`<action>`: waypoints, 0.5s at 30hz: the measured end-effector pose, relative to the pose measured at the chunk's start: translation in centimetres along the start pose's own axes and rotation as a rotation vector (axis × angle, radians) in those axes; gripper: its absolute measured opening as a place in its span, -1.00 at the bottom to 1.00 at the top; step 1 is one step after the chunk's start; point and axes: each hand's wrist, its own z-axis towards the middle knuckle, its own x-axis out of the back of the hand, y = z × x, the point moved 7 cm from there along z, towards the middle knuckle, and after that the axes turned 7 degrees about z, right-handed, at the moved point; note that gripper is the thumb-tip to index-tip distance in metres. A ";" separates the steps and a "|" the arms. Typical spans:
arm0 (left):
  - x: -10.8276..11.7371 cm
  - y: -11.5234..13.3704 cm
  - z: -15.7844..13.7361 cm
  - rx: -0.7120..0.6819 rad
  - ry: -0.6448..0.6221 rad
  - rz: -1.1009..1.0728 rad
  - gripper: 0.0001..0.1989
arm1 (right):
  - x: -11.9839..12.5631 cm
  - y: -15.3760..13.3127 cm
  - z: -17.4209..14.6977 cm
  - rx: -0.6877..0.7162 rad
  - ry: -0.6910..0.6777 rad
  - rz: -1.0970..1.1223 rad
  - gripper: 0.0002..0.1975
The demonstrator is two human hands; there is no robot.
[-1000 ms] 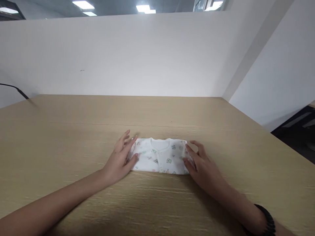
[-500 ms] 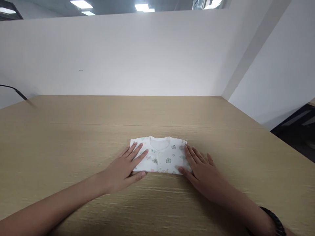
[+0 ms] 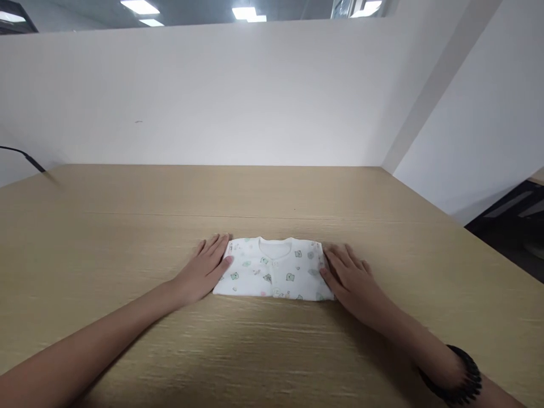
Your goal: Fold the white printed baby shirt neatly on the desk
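A folded white baby shirt point(image 3: 272, 272) with small animal prints lies flat on the wooden table point(image 3: 272, 351), its round neckline at the far side. At the shirt's left edge rests my left hand point(image 3: 206, 269), fingers stretched out and the thumb on the cloth. My right hand point(image 3: 351, 277) lies along the right edge with its fingers extended and its thumb by the fabric. Neither hand grips the shirt. Part of each side edge is hidden under the fingers.
Behind the table stands a white partition point(image 3: 238, 96), with another white panel point(image 3: 476, 113) on the right. A black cable point(image 3: 34, 163) reaches the table's far left corner. Beyond the right edge is a dark object point(image 3: 510, 221). A black bracelet point(image 3: 463, 377) circles my right wrist.
My left hand has slid left off the shirt's top to its edge. My right hand has shifted slightly right. More of the shirt's printed sides now shows.
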 end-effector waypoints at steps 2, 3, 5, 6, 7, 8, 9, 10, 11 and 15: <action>0.2 -0.4 0.2 0.018 0.050 -0.060 -0.30 | 0.9 0.0 0.2 0.064 0.115 0.060 -0.53; 0.3 -0.6 0.3 0.026 0.077 -0.089 -0.32 | 1.3 0.0 0.3 0.087 0.157 0.095 -0.58; 0.6 -0.8 0.4 0.035 0.129 -0.141 -0.34 | 1.7 -0.1 0.3 0.107 0.196 0.147 -0.66; 0.7 -0.9 0.5 0.035 0.150 -0.163 -0.35 | 1.7 -0.2 0.3 0.116 0.199 0.162 -0.69; 0.8 -0.9 0.5 0.031 0.166 -0.185 -0.35 | 1.7 -0.4 0.3 0.127 0.200 0.177 -0.71; 0.8 -0.9 0.5 0.027 0.178 -0.209 -0.36 | 1.7 -0.7 0.2 0.138 0.203 0.192 -0.72; 0.9 -0.9 0.5 0.025 0.191 -0.240 -0.37 | 1.7 -1.0 0.2 0.148 0.205 0.210 -0.74; 0.9 -0.9 0.5 0.024 0.204 -0.287 -0.38 | 1.7 -1.3 0.1 0.155 0.206 0.233 -0.75; 0.9 -1.0 0.5 0.021 0.220 -0.355 -0.40 | 1.8 -1.6 0.0 0.153 0.204 0.260 -0.77; 0.9 -1.5 0.6 -0.006 0.261 -0.740 -0.53 | 1.6 -1.8 -0.1 0.059 0.164 0.482 -0.75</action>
